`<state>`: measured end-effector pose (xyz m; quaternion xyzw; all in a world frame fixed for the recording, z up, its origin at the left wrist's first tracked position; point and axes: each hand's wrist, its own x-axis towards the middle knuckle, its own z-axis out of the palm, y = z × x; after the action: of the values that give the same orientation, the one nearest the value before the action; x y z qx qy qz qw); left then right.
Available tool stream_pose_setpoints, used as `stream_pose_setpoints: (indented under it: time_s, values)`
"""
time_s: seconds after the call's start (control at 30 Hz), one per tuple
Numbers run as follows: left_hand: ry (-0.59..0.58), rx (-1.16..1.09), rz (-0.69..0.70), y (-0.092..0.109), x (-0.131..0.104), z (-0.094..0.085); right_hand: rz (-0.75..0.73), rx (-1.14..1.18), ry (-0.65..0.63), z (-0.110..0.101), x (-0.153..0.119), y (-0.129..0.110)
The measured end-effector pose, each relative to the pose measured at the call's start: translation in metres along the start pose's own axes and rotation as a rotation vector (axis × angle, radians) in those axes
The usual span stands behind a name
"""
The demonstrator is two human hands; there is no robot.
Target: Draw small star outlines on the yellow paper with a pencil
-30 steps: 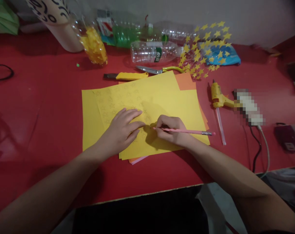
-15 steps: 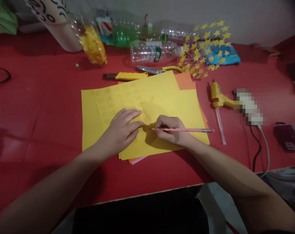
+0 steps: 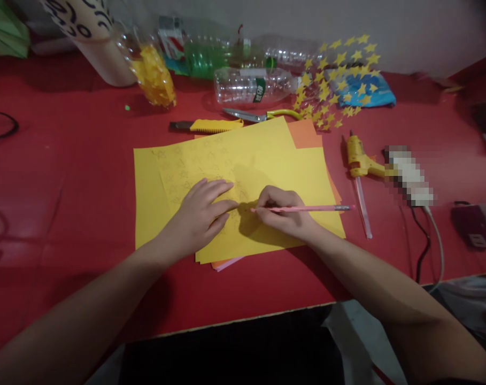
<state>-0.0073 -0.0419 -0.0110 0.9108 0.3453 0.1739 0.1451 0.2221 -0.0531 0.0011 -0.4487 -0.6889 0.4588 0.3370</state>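
Observation:
Yellow paper sheets (image 3: 275, 166) lie in a stack on the red table, with orange and pink paper edges showing beneath. Rows of small pencilled stars (image 3: 182, 160) cover the left part of the top sheet. Flat on that sheet rests my left hand (image 3: 202, 214), fingers spread over some of the stars. My right hand (image 3: 285, 211) is closed around a pink pencil (image 3: 315, 208), its tip at the paper just right of my left fingertips. Whether the tip touches the paper I cannot tell.
Behind the paper lie a yellow utility knife (image 3: 214, 125), scissors (image 3: 251, 115) and clear plastic bottles (image 3: 238, 85). Cut yellow stars (image 3: 326, 96) cluster at back right. A yellow glue gun (image 3: 357, 155) lies right, near a power strip (image 3: 411, 176) with cables.
The pencil's eraser end has tipped slightly away from me, and my right hand has shifted a little with it. My left hand stays in place.

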Motion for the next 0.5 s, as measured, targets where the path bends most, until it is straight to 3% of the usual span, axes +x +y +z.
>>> stream_pose_setpoints:
  time_s: [0.13,0.23,0.5]
  values:
    - [-0.004,0.024,0.014,-0.0003,-0.0015,0.0009,0.11,0.198,0.106,-0.0017,0.0011,-0.0022]
    - [-0.012,0.039,0.017,-0.0006,-0.0025,0.0013,0.112,0.192,0.126,-0.0024,0.0014,-0.0037]
    - [-0.003,0.037,-0.049,-0.0036,-0.0027,-0.0003,0.08,0.071,-0.085,-0.0027,-0.0026,-0.0062]
